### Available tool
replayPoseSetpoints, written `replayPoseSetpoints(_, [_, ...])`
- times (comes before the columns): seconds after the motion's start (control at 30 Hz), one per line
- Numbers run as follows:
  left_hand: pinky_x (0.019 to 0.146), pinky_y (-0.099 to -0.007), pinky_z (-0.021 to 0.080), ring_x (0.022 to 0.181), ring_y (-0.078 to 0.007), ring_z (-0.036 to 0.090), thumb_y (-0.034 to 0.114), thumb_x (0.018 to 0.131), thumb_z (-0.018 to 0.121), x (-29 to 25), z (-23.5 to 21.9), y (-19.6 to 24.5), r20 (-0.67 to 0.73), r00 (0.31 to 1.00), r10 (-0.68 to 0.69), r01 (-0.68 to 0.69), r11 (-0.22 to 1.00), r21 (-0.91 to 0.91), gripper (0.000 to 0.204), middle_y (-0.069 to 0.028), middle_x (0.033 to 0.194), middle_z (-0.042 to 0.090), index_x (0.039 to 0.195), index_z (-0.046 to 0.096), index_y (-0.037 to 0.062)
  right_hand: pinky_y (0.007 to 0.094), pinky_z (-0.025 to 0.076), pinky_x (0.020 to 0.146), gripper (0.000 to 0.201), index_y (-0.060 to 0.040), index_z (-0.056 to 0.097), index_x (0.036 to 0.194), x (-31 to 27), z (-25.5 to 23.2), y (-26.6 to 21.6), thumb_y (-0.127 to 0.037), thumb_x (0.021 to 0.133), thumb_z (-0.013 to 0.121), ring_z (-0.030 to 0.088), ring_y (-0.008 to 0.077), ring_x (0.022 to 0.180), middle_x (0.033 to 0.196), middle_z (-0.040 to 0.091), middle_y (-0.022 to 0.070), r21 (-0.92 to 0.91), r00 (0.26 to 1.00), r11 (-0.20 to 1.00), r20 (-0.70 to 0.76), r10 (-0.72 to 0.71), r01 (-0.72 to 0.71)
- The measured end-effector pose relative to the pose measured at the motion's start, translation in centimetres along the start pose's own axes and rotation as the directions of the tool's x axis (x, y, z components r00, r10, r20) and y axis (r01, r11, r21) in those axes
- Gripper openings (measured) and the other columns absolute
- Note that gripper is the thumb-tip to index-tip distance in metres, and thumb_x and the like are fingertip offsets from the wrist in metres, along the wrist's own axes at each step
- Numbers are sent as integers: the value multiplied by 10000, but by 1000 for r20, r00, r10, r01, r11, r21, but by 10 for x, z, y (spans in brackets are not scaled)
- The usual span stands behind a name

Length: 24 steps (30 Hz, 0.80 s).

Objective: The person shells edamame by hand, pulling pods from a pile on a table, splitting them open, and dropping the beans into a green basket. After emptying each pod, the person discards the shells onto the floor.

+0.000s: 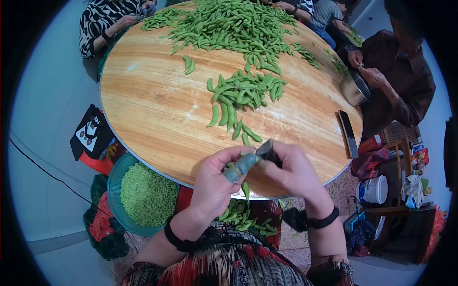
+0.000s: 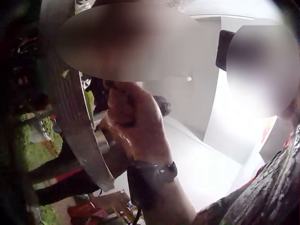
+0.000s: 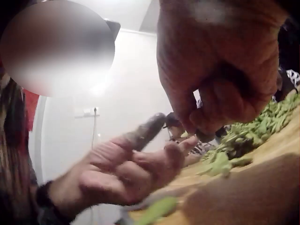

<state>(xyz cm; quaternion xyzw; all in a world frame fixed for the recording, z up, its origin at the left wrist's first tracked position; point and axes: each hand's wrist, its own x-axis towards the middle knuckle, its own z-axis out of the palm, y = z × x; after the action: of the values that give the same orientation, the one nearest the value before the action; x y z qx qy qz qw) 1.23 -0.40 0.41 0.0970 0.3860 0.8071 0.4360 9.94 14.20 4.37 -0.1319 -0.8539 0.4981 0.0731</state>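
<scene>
My left hand (image 1: 214, 178) holds a green soybean pod (image 1: 245, 189) that pokes out below its fingers, over the table's near edge. A grey-green cover (image 1: 243, 165) with a yellowish band wraps its thumb. Close against it, my right hand (image 1: 296, 170) has curled fingers, and its tips pinch a bit of green pod at the left thumb tip. A dark cover (image 1: 265, 147) sits on a right-hand digit. In the right wrist view the left hand (image 3: 124, 176) lies below the curled right hand (image 3: 218, 56). Most of what the fingers grip is hidden.
A small pile of pods (image 1: 245, 90) lies ahead on the round wooden table (image 1: 143, 102), with a large heap (image 1: 229, 26) beyond. At lower left stands a teal basin (image 1: 112, 190) of shelled beans. Pods (image 1: 243, 217) lie on my lap. A phone (image 1: 348, 133) and metal pot (image 1: 352, 93) are at right; other people sit around.
</scene>
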Motion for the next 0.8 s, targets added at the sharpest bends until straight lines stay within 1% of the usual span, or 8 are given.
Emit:
replayPoseSetpoints(0.07, [550,-165,387,652,-36,495,36,813,621,-1,-8,-3,71,995,-70,75,995,-71,181,8,784,576,991,604,9,242,394,508,184,20,548,866,-14,10,-5,-163,879,543,444,79,568,642,523,18,180,999,983,25,33,-37])
replayPoseSetpoints(0.2, [557,-169,392,650,-36,503,51,809,631,-5,3,-1,-31,999,-22,23,1000,8,156,-4,798,595,953,603,-1,193,327,472,201,-12,523,897,-30,13,-10,-196,944,456,389,42,547,671,481,-38,485,980,854,148,131,-187])
replayPoseSetpoints(0.27, [446,-138,271,563,0,428,34,816,604,-6,5,-5,-52,998,46,-39,993,113,100,-16,783,600,913,610,10,173,277,456,187,-42,499,925,-34,11,-8,-205,962,417,344,26,521,648,445,-39,633,932,689,305,196,-352])
replayPoseSetpoints(0.5, [516,-173,360,637,-58,490,6,781,607,-2,-4,-14,52,967,251,-248,862,441,82,-28,792,590,863,606,4,163,247,412,179,-47,510,941,-38,16,-2,-185,967,398,332,19,473,626,449,-27,630,942,700,223,253,-337])
replayPoseSetpoints(0.57, [560,-183,393,704,-86,527,-16,761,603,-2,-11,-10,317,934,163,-268,908,323,96,-28,791,567,855,604,2,159,231,395,170,-49,525,973,-42,16,-1,-180,960,417,321,16,455,615,447,-29,848,884,257,424,197,-464])
replayPoseSetpoints(0.67, [614,-188,425,742,-96,538,-37,756,599,-1,-9,-8,335,927,170,-286,898,334,99,-26,784,547,846,606,3,155,232,394,162,-52,532,1015,-45,22,0,-170,949,445,327,16,451,614,455,-30,860,904,289,371,211,-420])
replayPoseSetpoints(0.73, [641,-194,434,761,-89,537,-37,755,613,-2,-2,-14,252,946,203,-282,898,338,112,-20,810,554,857,603,7,157,241,396,152,-48,535,1018,-43,31,4,-157,939,466,330,21,451,614,458,-31,826,935,443,271,230,-348])
replayPoseSetpoints(0.8, [696,-207,452,799,-76,536,-36,753,640,-2,4,-19,70,968,241,-250,909,334,143,-10,861,570,879,596,15,165,251,401,135,-39,535,991,-39,40,5,-142,936,469,331,32,448,601,453,-29,277,980,961,-193,50,5])
